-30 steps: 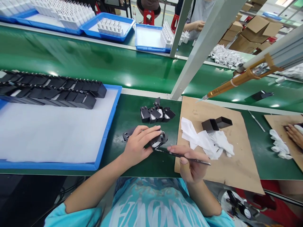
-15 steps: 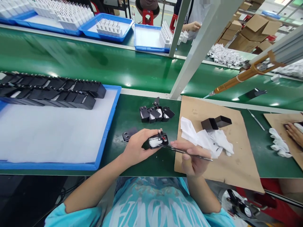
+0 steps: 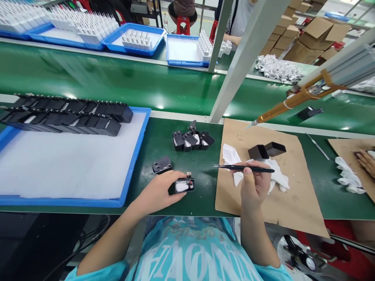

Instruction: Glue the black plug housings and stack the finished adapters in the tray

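Observation:
At the table's front, my left hand has its thumb and fingers around a small open black plastic housing. White material, a bit of red and metal prongs show in that housing. In my right hand is a pair of black tweezers, its tips pointing left and apart from the housing. Just behind my left hand lies another black housing with its cover on top. Several more black housings with loose pronged covers stand grouped farther back.
A blue tray with rows of black housings lies left. Right, a cardboard sheet bears white cloth and two hollow black shells. Above it hangs an orange-brown tool. A co-worker's hand is far right.
My right hand has drawn the tweezers up and right, out of the housing. My left hand has moved the housing down and left, close to the tabletop.

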The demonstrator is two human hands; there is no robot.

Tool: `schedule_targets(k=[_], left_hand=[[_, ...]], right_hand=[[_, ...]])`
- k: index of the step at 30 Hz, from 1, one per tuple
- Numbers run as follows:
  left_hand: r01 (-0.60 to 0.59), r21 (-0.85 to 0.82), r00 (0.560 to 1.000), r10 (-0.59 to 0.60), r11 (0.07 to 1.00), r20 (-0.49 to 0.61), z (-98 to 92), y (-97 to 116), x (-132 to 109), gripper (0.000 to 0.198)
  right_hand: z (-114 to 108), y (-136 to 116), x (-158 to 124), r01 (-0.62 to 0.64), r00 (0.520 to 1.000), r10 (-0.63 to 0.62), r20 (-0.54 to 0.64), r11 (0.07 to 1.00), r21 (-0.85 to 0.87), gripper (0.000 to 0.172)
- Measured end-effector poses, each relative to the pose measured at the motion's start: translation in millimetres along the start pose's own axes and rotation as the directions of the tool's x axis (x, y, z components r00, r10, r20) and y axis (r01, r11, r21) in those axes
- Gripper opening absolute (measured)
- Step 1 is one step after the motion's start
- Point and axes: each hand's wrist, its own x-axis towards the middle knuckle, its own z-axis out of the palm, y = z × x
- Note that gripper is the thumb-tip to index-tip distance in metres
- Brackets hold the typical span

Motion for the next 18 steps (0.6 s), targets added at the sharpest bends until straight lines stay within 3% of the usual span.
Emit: schedule_targets(k=[4, 7, 11, 13, 18], left_hand=[[0.202, -0.095, 0.978, -0.196, 0.975, 0.065, 1.3, -6.8, -11.2, 0.052], [0.236, -0.203, 0.969, -0.216, 0.950, 0.120, 0.5, -9.3, -8.4, 0.055], [0.139, -0.378, 0.990, -0.127, 0.915, 0.057, 10.2, -14.6, 0.2, 0.034], [0.083, -0.390, 0.996, -0.088, 0.917, 0.005, 16.3, -17.1, 1.6, 0.030], [-0.104, -0.057, 0.994, 0.101, 0.993, -0.051, 11.5, -13.5, -8.1, 0.040]], right_hand=[[-1.8, 6.2, -2.1, -0.043, 0.998, 0.043, 0.042, 0.999, -0.012, 0.014], [-0.7, 6.1, -3.5, -0.036, 0.997, 0.037, 0.064, 0.999, -0.015, 0.014], [-0.1, 6.3, -5.3, -0.062, 0.995, 0.064, 0.076, 0.998, -0.026, 0.013], [-0.6, 7.6, -6.6, -0.066, 0.993, 0.069, 0.092, 0.997, -0.038, 0.014], [-2.7, 11.3, -8.7, -0.076, 0.992, 0.085, 0.093, 0.992, -0.103, 0.015]])
